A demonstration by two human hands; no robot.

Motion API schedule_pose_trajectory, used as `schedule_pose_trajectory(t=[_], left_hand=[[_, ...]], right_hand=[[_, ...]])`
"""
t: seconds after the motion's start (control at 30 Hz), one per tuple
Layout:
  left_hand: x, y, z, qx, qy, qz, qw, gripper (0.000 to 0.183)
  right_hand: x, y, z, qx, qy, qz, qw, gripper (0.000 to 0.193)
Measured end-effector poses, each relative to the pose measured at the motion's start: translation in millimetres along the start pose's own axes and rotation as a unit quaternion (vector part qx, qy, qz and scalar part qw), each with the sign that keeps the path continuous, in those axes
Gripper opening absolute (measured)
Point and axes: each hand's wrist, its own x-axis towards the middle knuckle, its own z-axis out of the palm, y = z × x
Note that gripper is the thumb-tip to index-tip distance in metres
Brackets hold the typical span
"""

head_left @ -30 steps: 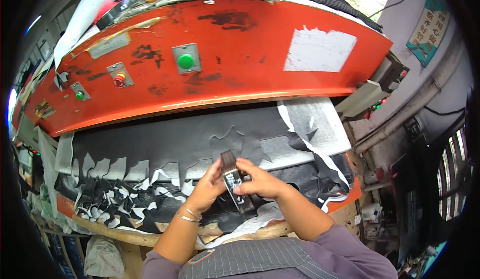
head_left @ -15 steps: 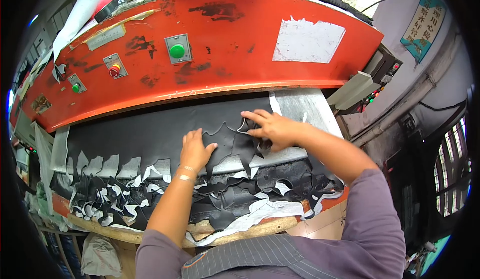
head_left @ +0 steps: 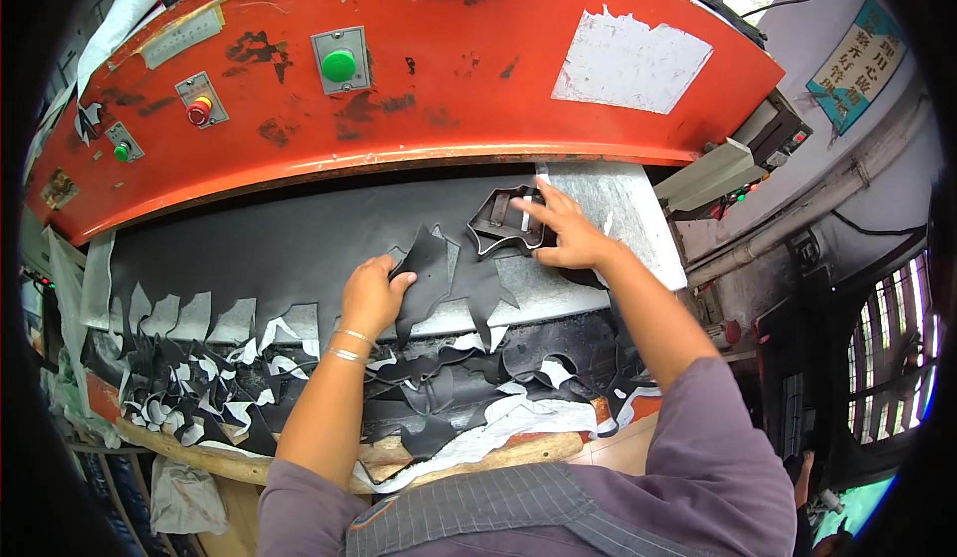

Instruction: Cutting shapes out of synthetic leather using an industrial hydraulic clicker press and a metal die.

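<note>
Orange-red press (head_left: 449, 88), black leather sheet (head_left: 279, 248), green button (head_left: 339, 64)

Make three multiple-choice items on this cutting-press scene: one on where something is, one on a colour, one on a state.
1. Where does the right hand rest?
A. on the metal cutting die
B. on the green button
C. on the wooden bench edge

2. What colour is the large round button at the middle of the press panel?
A. red
B. green
C. yellow

3. What is the left hand doing?
A. lying flat and empty
B. pinching a cut piece of black leather
C. pressing a button

Answers: 1 A, its fingers lie on the cutting die atop the black sheet; 2 B, it is plainly green; 3 B, the cut piece is lifted in its grip.
</note>
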Motion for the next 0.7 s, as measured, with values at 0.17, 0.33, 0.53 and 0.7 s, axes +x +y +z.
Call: schedule_pose_trajectory(t=[0.17,0.33,0.53,0.7], left_hand=[[-39.9,6.8,-20.4,-0.118,-0.066,-0.072,0.988,0.031],[-91.8,8.9,-61.4,-0.156,-0.227,-0.053,0.960,0.028],[-87.4,20.2,-63.4,-0.139,-0.327,0.091,0.930,0.045],[-30.6,41.3,12.0,-0.159,-0.106,0.055,0.980,0.057]], right_hand=[[-21.7,9.9,33.2,0.071,0.085,0.164,0.980,0.071],[-14.8,20.7,28.2,0.064,0.135,0.079,0.986,0.056],[-19.2,16.7,35.7,0.079,0.174,0.060,0.980,0.041],[-21.1,9.3,46.1,0.075,0.192,0.064,0.976,0.033]])
